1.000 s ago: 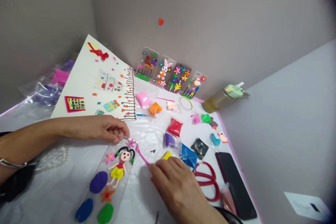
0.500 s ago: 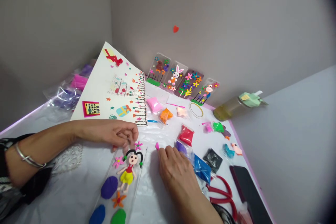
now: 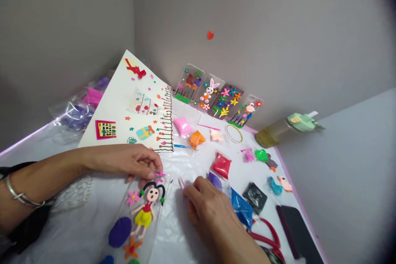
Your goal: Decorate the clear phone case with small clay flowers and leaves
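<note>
A clear phone case (image 3: 157,218) lies in front of me, decorated with a clay girl (image 3: 146,210), pink flowers (image 3: 133,198), an orange flower (image 3: 132,248) and a purple clay patch (image 3: 120,232). My left hand (image 3: 144,164) is closed on the case's far end, beside the upper pink flower. To the right of the case, my right hand (image 3: 207,206) pinches a slim pink clay tool (image 3: 182,182); its tip points away from me, and the rest is hidden by the fingers.
Bagged clay surrounds my right hand: red (image 3: 222,165), blue (image 3: 241,208) and black (image 3: 255,198). Red-handled scissors (image 3: 267,235) and a dark phone (image 3: 298,233) lie right. Behind stand decorated cases (image 3: 189,83), a drawn sheet (image 3: 117,90) and a tilted bottle (image 3: 275,132).
My right hand has turned, so the pink tool now shows as a thin stick. The case appears lower and slightly left in view, with my left hand still at its far end.
</note>
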A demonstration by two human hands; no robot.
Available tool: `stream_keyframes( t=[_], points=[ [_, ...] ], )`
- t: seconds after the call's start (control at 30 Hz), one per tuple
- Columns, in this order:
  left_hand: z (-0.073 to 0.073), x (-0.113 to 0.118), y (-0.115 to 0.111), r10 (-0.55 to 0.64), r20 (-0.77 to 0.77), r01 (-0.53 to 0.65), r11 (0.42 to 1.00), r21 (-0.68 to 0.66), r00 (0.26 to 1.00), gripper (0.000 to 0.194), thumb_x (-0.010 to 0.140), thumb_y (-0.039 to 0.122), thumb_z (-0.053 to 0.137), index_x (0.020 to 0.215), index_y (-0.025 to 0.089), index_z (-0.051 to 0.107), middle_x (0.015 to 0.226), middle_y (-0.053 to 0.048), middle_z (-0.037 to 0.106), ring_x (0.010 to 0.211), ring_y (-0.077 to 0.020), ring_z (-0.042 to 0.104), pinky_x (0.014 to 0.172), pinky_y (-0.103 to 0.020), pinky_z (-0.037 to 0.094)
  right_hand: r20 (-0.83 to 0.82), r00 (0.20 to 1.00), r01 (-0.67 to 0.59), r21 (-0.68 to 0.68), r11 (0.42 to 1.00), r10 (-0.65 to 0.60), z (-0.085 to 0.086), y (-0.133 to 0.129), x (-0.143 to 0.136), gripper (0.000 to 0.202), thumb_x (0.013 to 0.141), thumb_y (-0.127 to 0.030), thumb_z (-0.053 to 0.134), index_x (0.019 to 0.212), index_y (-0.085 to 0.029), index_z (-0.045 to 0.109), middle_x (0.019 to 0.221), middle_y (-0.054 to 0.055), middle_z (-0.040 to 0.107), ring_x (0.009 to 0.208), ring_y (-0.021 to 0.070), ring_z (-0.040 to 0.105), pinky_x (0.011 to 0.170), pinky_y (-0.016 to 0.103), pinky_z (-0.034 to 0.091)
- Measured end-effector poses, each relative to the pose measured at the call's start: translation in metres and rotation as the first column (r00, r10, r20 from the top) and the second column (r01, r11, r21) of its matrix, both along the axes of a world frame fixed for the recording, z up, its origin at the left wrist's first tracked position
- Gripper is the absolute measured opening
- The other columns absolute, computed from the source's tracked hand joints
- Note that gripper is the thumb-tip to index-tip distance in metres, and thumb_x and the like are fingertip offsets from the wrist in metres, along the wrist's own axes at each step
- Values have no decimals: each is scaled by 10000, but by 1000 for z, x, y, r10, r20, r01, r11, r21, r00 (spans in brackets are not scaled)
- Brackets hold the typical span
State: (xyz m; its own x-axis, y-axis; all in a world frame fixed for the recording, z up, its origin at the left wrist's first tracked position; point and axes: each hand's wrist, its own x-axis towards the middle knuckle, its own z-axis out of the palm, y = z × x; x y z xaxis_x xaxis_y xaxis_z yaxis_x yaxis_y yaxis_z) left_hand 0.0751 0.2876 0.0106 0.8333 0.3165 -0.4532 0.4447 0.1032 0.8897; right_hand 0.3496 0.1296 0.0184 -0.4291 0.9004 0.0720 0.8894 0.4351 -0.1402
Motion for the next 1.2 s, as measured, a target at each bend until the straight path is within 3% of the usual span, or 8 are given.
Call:
stream_keyframes(
  t=[0.17, 0.4, 0.6, 0.7, 0.8, 1.0, 1.1, 1.2],
  points=[
    [1, 1, -1, 6, -11, -6, 1000, 6, 1000, 396, 931, 592, 755, 1109, 239, 747, 913, -25, 724, 826, -210, 706, 640, -231, 467, -185, 977, 57, -261, 964, -108, 14, -4, -6, 372, 869, 55, 657, 1034, -239, 814, 989, 42, 742, 790, 190, 743, 717, 288, 526],
    [0, 2, -1, 9, 12, -10, 1000, 14, 1000, 354, 966, 570, 717, 1081, 236, 741, 895, -47, 765, 823, -240, 748, 604, -244, 471, -267, 957, 21, -315, 949, -110, 29, 3, -2, 286, 921, 53, 660, 994, -193, 785, 972, 43, 743, 785, 177, 742, 705, 273, 526],
    [-1, 1, -1, 31, 21, -31, 1000, 0, 999, 348, 970, 562, 732, 1099, 239, 735, 926, -43, 766, 844, -236, 762, 610, -237, 473, -96, 995, -44, -124, 991, 32, 24, 7, 2, 314, 956, 99, 658, 1039, -194, 732, 1044, 72, 770, 844, 224, 766, 682, 301, 554],
    [-1, 1, -2, 34, 21, -34, 999, -5, 999, 355, 971, 566, 737, 1107, 238, 726, 914, -41, 773, 829, -230, 758, 618, -239, 476, -55, 995, -77, 13, 997, 77, 14, 5, -7, 206, 977, -17, 765, 1051, -202, 716, 1011, 70, 782, 845, 259, 781, 657, 325, 569],
    [-2, 2, -2, 33, 26, -33, 999, -3, 999, 394, 968, 604, 738, 1102, 234, 722, 916, -44, 775, 829, -230, 760, 616, -238, 484, -15, 998, -61, 45, 997, 62, 1, 0, -17, 189, 942, -112, 851, 962, -210, 690, 895, 42, 769, 707, 235, 756, 566, 314, 529],
    [-4, 1, 0, 38, 12, -39, 999, 27, 999, 445, 969, 658, 730, 1088, 230, 740, 883, -37, 742, 770, -213, 720, 611, -242, 510, 120, 993, -10, 164, 986, -10, -14, 1, -9, 324, 759, 91, 667, 867, -214, 673, 762, 36, 756, 542, 212, 705, 425, 326, 328],
    [-5, 1, -1, 46, 19, -47, 998, 32, 999, 458, 970, 670, 728, 1088, 228, 748, 889, -43, 740, 776, -219, 722, 608, -242, 516, 84, 996, 15, 199, 980, -32, -13, 3, -4, 303, 731, 62, 626, 839, -218, 667, 738, 33, 751, 470, 189, 654, 413, 331, 250],
    [-6, 1, -2, 57, 46, -59, 998, 29, 997, 472, 998, 663, 710, 1216, 245, 745, 877, -29, 742, 730, -207, 718, 590, -236, 493, -81, 994, 83, 154, 985, -71, -10, 5, -6, 265, 769, 22, 601, 851, -225, 653, 746, 17, 744, 474, 162, 629, 449, 294, 272]
  ],
)
